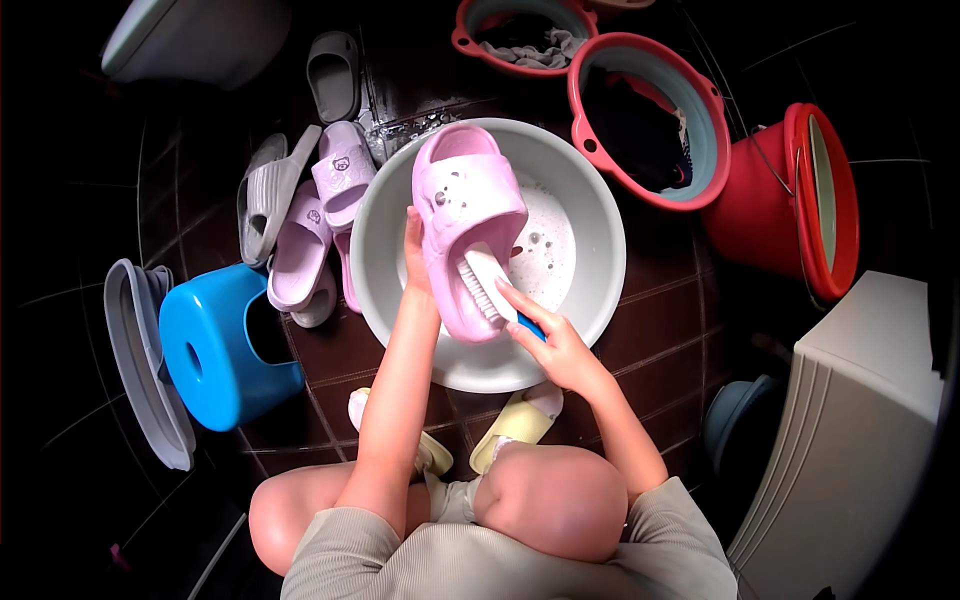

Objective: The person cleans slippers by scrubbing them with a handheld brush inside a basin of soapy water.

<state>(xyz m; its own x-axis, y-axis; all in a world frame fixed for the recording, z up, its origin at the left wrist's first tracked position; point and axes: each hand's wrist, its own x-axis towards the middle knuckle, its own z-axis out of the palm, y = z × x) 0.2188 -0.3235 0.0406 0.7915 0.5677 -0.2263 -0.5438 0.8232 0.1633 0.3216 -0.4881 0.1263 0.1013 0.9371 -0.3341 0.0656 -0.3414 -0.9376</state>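
A pink slide slipper with a small bear face on its strap is held over a large pale basin. My left hand grips the slipper along its left side; most of the fingers are hidden behind it. In my right hand is a scrubbing brush with a white head, white bristles and a blue handle. The brush head lies inside the slipper, at the footbed on the near side of the strap. Below the slipper, sudsy water shows in the basin.
Several pink and grey slippers lie left of the basin, beside a blue stool and a grey folded tub. At the upper right stand red-rimmed tubs with cloth and a red bucket. A beige cabinet stands right.
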